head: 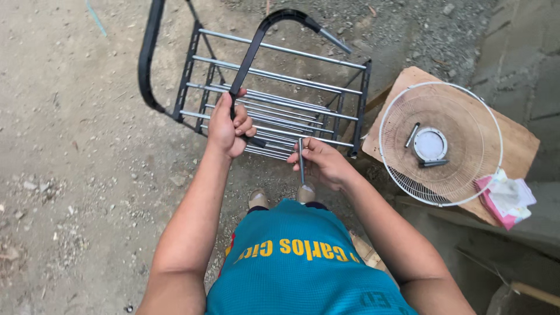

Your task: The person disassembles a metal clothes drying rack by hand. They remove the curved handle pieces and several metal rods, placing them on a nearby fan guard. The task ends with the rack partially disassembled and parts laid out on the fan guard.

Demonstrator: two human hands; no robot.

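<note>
A black metal rack (pixel 280 99) with several silver crossbars stands on the dirt ground in front of me. My left hand (pixel 228 125) grips a black curved bar (pixel 256 46) of the rack near its lower end. My right hand (pixel 324 163) holds a thin silver rod (pixel 301 160) upright, close to the rack's near edge. My feet show just below the hands.
A white wire fan grille (pixel 466 175) lies on a wooden board (pixel 519 140) at the right, with small metal parts (pixel 429 144) at its centre. A pink and white cloth (pixel 506 198) lies at the board's near corner. Gravel and bare dirt spread to the left.
</note>
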